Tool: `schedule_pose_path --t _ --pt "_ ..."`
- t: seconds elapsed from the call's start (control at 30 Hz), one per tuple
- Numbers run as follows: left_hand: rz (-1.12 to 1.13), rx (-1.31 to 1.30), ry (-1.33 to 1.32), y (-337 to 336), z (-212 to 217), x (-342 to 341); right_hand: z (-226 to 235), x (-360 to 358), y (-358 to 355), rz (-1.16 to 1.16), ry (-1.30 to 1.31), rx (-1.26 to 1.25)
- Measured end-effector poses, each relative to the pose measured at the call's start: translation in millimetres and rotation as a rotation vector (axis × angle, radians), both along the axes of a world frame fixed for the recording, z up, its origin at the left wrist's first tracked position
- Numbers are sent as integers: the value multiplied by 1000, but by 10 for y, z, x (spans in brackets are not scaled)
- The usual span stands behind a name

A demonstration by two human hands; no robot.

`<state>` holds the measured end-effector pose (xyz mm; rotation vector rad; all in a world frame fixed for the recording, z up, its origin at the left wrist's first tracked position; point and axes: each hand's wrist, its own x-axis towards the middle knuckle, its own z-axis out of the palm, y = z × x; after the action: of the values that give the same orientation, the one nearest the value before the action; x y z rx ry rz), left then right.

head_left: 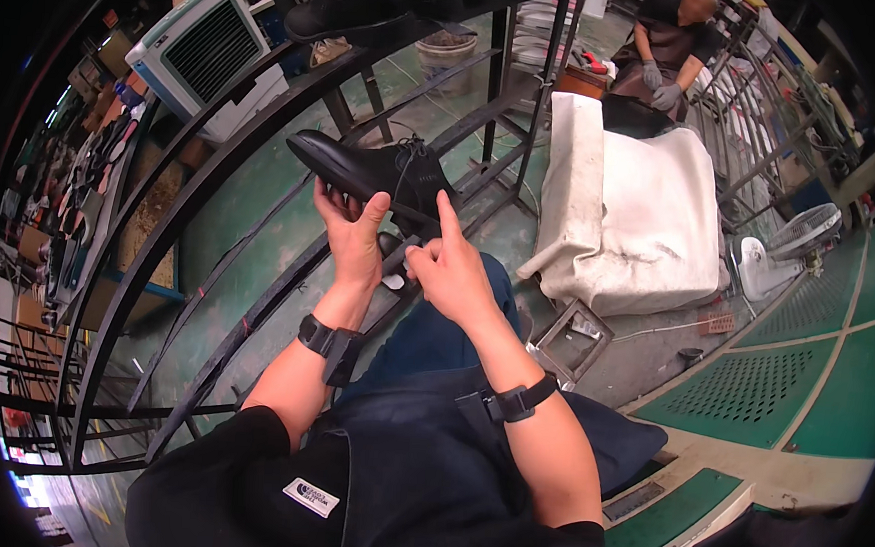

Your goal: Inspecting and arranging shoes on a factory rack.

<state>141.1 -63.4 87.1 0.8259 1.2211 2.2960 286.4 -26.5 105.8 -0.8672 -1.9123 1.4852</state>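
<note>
Above the lap of a seated person in a dark apron, a black lace-up dress shoe (pixel 372 172) is held up in front of a black metal rack (pixel 226 160), its toe pointing to the person's left and its sole facing down. The left hand (pixel 352 234) grips the shoe from underneath, thumb and fingers closed on the sole near the middle. The right hand (pixel 450 266) sits just beside it at the heel end, index finger raised and touching the back of the shoe while the other fingers curl in; whether they pinch anything small cannot be told. Both wrists carry black straps. Another black shoe (pixel 348 9) rests on the top rail of the rack, well above the one in hand. A white and grey air cooler (pixel 205 54) stands behind the rack to the left. To the right, a block draped in white cloth (pixel 633 215) rests on the green floor, with a small white fan (pixel 771 262) near its far corner. Beyond the cloth, a second person in grey gloves (pixel 659 85) sits at work.
</note>
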Motion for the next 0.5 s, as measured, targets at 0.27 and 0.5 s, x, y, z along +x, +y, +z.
schedule_pose_path --t 0.27,0.5 --pt "18 -19 87 13 75 19 83 -115 86 -8 -48 74" --pt "21 -106 194 3 51 75 4 -41 27 -127 140 41"
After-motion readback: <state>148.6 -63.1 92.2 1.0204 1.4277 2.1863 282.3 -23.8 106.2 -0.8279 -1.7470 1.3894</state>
